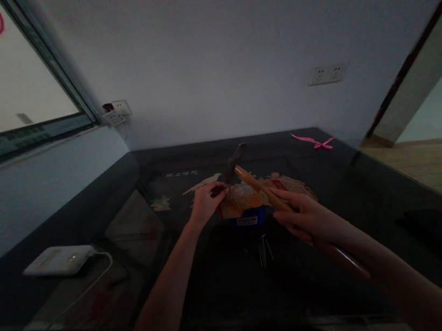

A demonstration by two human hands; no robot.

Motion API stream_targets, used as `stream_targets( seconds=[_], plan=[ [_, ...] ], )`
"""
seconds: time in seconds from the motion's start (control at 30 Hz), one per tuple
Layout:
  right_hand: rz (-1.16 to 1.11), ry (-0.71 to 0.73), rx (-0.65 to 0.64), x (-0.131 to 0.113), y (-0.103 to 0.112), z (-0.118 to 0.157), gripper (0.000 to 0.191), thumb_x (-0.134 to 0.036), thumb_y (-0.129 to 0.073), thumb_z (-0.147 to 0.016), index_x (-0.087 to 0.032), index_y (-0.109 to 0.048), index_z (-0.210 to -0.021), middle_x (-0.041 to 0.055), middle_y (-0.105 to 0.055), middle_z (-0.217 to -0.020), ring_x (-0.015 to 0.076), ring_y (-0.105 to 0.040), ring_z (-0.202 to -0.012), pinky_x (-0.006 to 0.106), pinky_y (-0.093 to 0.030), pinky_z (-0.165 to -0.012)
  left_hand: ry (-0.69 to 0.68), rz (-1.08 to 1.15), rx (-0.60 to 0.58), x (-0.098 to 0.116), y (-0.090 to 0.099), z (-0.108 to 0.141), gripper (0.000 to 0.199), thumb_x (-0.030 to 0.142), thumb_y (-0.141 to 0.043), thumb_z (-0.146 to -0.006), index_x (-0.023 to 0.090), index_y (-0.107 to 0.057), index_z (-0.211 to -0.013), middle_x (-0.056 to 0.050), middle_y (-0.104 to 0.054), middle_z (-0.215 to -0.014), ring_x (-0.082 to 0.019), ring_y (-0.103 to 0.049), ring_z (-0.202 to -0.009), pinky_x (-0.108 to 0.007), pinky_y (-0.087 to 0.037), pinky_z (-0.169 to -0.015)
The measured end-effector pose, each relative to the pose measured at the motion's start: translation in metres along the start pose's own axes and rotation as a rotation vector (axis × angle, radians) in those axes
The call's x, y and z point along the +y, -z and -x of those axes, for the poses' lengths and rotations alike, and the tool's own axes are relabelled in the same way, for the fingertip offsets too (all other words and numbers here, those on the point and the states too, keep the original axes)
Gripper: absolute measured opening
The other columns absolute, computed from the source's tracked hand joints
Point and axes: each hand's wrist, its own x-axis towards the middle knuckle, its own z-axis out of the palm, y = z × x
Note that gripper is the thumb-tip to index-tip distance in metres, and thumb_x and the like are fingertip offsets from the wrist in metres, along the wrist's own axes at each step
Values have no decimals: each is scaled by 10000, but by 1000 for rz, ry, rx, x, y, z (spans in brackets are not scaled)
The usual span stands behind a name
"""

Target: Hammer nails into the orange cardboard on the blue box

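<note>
Head view: right grip (302,211) closed around hammer (253,182) mid-handle, metal head (231,168) beyond it, near left grip (206,199) pinching an apparent nail (229,189); hammer judged stiff, head-heavy, smooth-handled, best taken firmly behind the current right-hand hold.

On the counter (206,298), the power bank (60,260) and its cable (93,282) lie near the left edge, the nails (265,251) nearer the front edge, the ribbon (318,142) by the far right corner.
</note>
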Motion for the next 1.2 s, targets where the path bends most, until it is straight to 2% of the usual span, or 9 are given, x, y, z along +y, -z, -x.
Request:
stream_targets(
  seconds=[0.13, 0.23, 0.3, 0.37, 0.47, 0.6, 0.8, 1.0, 1.2],
  plan=[
    [-106, 22, 32, 10, 5, 4, 729, -274, -553, -804, -179, -205, -1437, -125, -379, -440, 34, -319, -284, 123, -295, -274, -139, -152, 99, 24, 10, 5, 225, 233, -620, -731, 169, -605, -946, -68, -635, -950, -171, -588, -881, -317, -481, -830],
    [-208, 63, 122, 26, 9, 4, 729, -291, -566, -798, -181, -220, -1430, -127, -369, -433, 35, -298, -279, 131, -280, -273, -260, -280, 172, 53, 13, 18, 145, 237, -542, -789, 185, -616, -901, -79, -623, -973, -198, -560, -959, -353, -440, -893],
    [-278, 100, 183, 36, 11, 3, 720, -298, -576, -793, -191, -239, -1419, -128, -363, -438, 30, -278, -273, 132, -262, -268, -370, -320, -2, 71, 7, 30, 160, 244, -492, -820, 204, -626, -897, -63, -641, -886, -187, -585, -884, -330, -453, -848],
    [-344, 127, 220, 44, 15, 2, 704, -299, -582, -790, -202, -258, -1407, -128, -360, -453, 22, -259, -271, 133, -251, -265, -448, -371, -283, 84, -6, 43, 196, 260, -453, -844, 221, -627, -927, -49, -656, -837, -178, -606, -797, -307, -470, -764],
    [-427, 152, 261, 50, 20, 2, 685, -287, -605, -772, -194, -293, -1374, -123, -372, -489, 13, -247, -271, 136, -239, -257, -303, -538, -535, 90, -31, 61, 210, 266, -426, -863, 210, -617, -931, -65, -662, -851, -190, -622, -702, -297, -470, -621],
    [-472, 152, 273, 50, 23, 4, 667, -278, -601, -772, -184, -295, -1358, -127, -351, -487, 16, -244, -274, 141, -232, -256, -82, -725, -672, 76, -53, 74, 144, 230, -490, -826, 188, -614, -886, -99, -661, -858, -227, -645, -690, -307, -469, -584],
    [-484, 159, 223, 47, 18, 6, 693, -254, -580, -791, -216, -250, -1399, -116, -370, -507, 13, -248, -278, 139, -241, -251, -74, -789, -650, 62, -60, 75, 143, 242, -513, -818, 166, -611, -888, -118, -653, -893, -250, -646, -734, -335, -484, -617],
    [-516, 175, 202, 47, 13, 7, 706, -245, -588, -793, -210, -250, -1412, -111, -383, -516, 8, -253, -283, 137, -245, -254, -34, -808, -625, 69, -65, 72, 229, 351, -481, -840, 171, -609, -903, -100, -642, -957, -220, -635, -816, -302, -498, -671],
    [-530, 193, 206, 48, 12, 7, 705, -232, -597, -785, -204, -273, -1410, -102, -396, -528, 9, -264, -284, 139, -240, -248, -1, -829, -667, 72, -65, 70, 210, 292, -463, -839, 163, -606, -922, -95, -648, -965, -233, -637, -837, -340, -516, -676]
  ],
)
